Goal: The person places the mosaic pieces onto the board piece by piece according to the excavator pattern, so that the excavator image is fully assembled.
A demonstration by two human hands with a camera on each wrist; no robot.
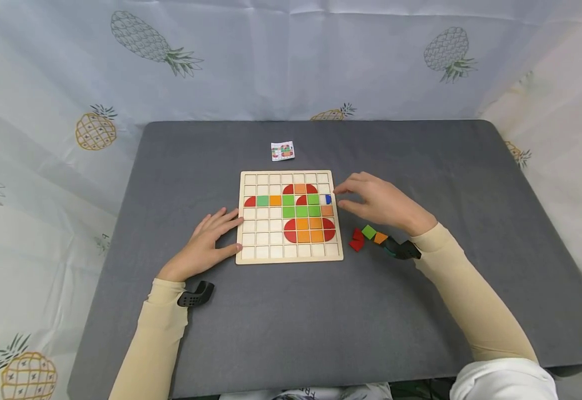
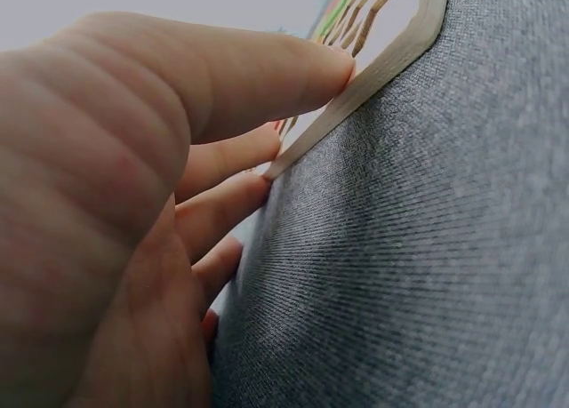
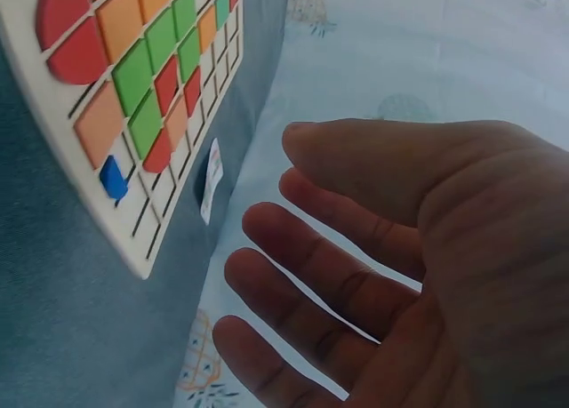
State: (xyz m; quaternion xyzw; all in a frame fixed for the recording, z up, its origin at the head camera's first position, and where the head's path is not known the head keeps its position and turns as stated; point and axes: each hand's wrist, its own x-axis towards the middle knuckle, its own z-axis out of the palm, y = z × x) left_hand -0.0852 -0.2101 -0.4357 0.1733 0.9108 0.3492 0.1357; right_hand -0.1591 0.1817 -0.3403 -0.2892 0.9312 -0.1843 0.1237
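A wooden grid board [image 1: 262, 226] lies on the table, with red, orange, green and teal tiles set in its squares. My left hand [image 1: 208, 239] rests at the board's left edge, fingers spread, and in the left wrist view the thumb [image 2: 302, 70] touches the rim. Just off the right edge hovers my right hand [image 1: 378, 200], its fingers loosely bent and nothing held between them. The closest tile to it is a small blue piece [image 1: 328, 199], lying in a right-hand square and covering only part of it, as the right wrist view also shows.
Loose red [image 1: 356, 244], green [image 1: 369, 231] and orange tiles [image 1: 380, 238] lie right of the board, below my right hand. Its wrist camera [image 1: 402, 249] partly hides a teal piece. Behind the board is a small pattern card [image 1: 282, 150] on the grey table [image 1: 291, 322].
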